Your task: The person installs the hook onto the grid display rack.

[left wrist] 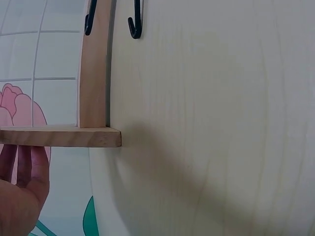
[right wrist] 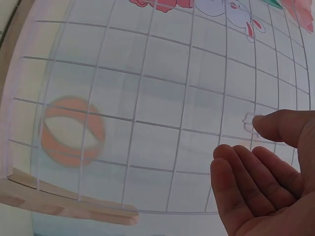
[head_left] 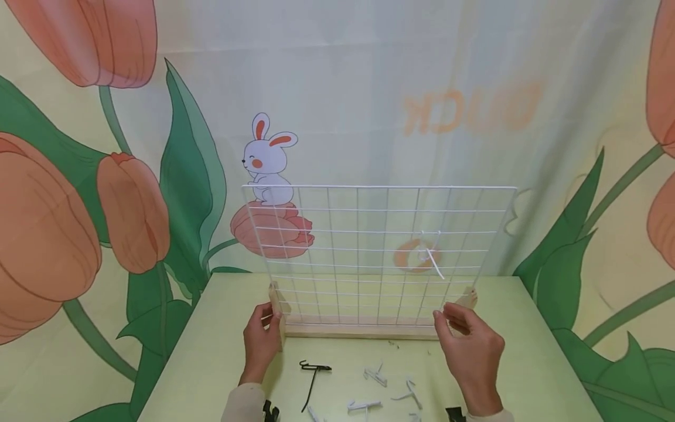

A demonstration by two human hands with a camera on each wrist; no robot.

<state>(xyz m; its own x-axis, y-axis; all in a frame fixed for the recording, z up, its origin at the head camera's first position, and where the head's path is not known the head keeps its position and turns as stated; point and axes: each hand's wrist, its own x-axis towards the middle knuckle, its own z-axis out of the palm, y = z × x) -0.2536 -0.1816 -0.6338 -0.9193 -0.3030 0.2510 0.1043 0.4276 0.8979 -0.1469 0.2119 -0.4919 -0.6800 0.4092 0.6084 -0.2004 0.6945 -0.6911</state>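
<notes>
Tulip backdrop behind; left hand (head_left: 262,339) grips the stand (head_left: 358,329), right hand (head_left: 471,350) loose (holding nothing), so the grid (head_left: 377,252) could tip.

Far side: the white wire grid (head_left: 379,252) stands upright across the worktop (head_left: 532,357), closing off the way to the curtain behind it.
Grid foot: the wooden base (head_left: 364,331) runs left to right under the grid, with short feet sticking out towards the near edge at both ends.
Left end: the left hand (head_left: 262,340) is at the left foot of the base.
Right end: the right hand (head_left: 469,349) is up against the grid's lower right corner.
Between the hands: a black hook (head_left: 312,378) and scattered white clips (head_left: 377,387) lie on the near worktop.
Outer flanks: bare worktop left and right of the base.
</notes>
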